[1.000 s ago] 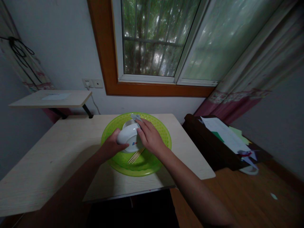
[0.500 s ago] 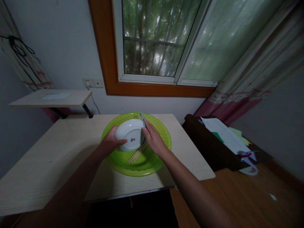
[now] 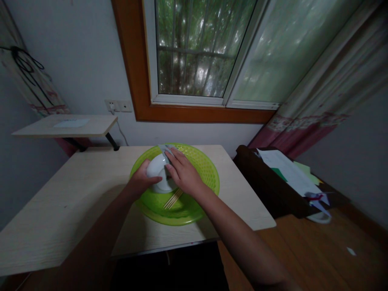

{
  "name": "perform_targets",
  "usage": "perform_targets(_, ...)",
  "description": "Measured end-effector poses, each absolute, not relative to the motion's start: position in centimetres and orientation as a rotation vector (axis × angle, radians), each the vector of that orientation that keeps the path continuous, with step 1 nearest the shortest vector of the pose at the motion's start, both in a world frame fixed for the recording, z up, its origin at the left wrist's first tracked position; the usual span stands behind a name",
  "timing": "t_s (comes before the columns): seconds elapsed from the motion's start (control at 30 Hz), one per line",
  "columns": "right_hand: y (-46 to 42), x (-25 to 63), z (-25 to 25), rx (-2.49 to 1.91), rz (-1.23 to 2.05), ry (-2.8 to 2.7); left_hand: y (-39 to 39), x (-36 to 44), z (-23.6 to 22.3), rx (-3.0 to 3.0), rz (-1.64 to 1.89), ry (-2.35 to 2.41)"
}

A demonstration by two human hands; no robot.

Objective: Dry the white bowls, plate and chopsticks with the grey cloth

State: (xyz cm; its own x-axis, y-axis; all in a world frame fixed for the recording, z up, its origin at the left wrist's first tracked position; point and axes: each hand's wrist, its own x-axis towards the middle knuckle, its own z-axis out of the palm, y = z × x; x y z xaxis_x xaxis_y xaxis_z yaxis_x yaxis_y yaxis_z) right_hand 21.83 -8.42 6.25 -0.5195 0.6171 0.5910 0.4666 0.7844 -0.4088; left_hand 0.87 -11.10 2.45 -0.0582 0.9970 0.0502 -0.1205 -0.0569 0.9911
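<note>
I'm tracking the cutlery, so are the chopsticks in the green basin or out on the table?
In: the chopsticks lie inside the green basin, its green surface surrounding their near ends, below the white bowl in view.

Dim daylight through 1 window [image 3: 200, 52], soft shadows on the table [image 3: 60, 194]

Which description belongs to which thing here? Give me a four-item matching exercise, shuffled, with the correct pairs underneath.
1. cloth
2. tray
3. chopsticks
4. bowl

A. thin sticks side by side
B. white, held by the left hand
C. grey, under the right hand
D. bright green, on the table

Pairs: 1-C, 2-D, 3-A, 4-B
</note>
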Motion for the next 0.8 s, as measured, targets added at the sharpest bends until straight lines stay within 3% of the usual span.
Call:
perform_targets(0.2, -6.6, 23.5, 4.3, -0.953, 0.459, -2.023, -11.5, 0.6, 4.0, 1.15, 1.341, 1.194)
perform_targets(0.6, -9.2, 21.3, 5.7, -0.747, 0.041, -2.359, -10.9, 0.8, 2.7, 1.039, 1.311, 1.025)
perform_targets(0.8, -8.6, 22.0, 5.3, -0.789, 0.084, -2.273, -11.3, 0.8, 3.1, 0.995, 1.378, 1.023)
